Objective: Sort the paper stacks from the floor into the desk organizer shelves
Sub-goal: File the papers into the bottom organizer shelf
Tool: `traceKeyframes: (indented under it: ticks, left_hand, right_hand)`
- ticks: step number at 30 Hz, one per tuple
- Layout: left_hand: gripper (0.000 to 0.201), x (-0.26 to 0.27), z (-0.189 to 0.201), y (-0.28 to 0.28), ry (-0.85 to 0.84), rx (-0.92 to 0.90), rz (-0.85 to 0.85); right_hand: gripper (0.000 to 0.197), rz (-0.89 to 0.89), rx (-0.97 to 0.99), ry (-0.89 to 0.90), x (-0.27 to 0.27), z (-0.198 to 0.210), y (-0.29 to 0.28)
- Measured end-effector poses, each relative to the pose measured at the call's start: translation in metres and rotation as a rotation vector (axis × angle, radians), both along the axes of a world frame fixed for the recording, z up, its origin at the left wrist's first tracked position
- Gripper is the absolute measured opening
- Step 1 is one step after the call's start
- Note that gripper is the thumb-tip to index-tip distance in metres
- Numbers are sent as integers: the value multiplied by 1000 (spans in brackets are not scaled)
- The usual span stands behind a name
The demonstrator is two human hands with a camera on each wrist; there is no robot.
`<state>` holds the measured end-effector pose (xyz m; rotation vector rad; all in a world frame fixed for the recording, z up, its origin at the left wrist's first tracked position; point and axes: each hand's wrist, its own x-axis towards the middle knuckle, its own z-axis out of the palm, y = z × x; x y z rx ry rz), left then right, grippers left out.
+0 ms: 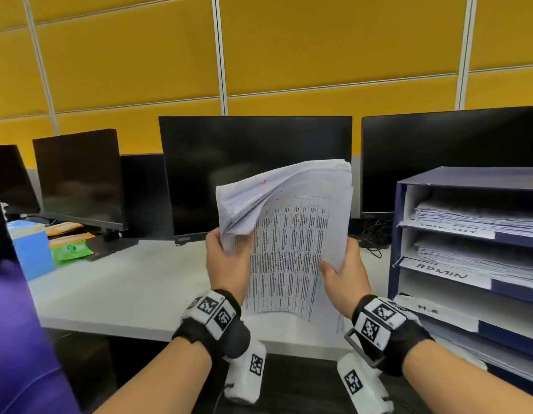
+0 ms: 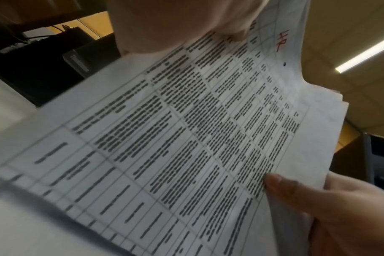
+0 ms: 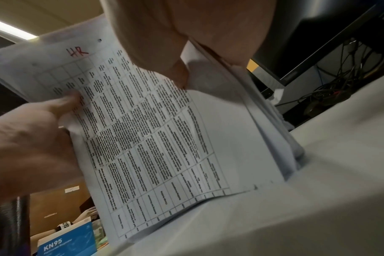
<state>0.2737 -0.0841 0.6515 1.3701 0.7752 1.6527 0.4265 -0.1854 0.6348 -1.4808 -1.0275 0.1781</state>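
Head view: the left hand [image 1: 226, 261] pinches a peeled-back wad of sheets, and the right hand [image 1: 344, 279] grips the right edge of the stack [image 1: 289, 249], thumb on the printed table. The stack stands on its lower edge on the desk [image 1: 125, 288]. Right of the grip is one organizer [image 1: 468, 249], four shelves visible, each holding paper; three labels show, one reading ADMIN. I judge the sorting well along, this stack not yet filed. Four monitors stand beyond.

Left wrist view: the right thumb [image 2: 281, 183] presses the page; red writing sits above the grip.

Right wrist view: red "HR" [image 3: 77, 52] tops the sheet, suggesting the H-marked shelf. One KN95 box [image 3: 66, 242] lies below the grip.
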Motion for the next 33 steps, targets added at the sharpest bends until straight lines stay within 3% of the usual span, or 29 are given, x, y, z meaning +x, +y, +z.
traceKeyframes:
  ticks: [4, 11, 18, 25, 33]
  left_hand:
    - [26, -1, 8, 7, -43, 9, 30]
    - [22, -4, 10, 1, 56, 1, -9]
    - [67, -10, 40, -15, -2, 319, 5]
    - [19, -12, 58, -15, 153, 603, 372]
    - [16, -17, 60, -10, 386, 726, 456]
  right_hand:
    - [39, 1, 19, -2, -3, -2, -3]
    - [39, 33, -11, 22, -3, 2, -6]
    - [44, 17, -37, 36, -1, 2, -3]
    - [43, 37, -42, 19, 0, 3, -4]
    - [44, 57, -55, 22, -3, 8, -6]
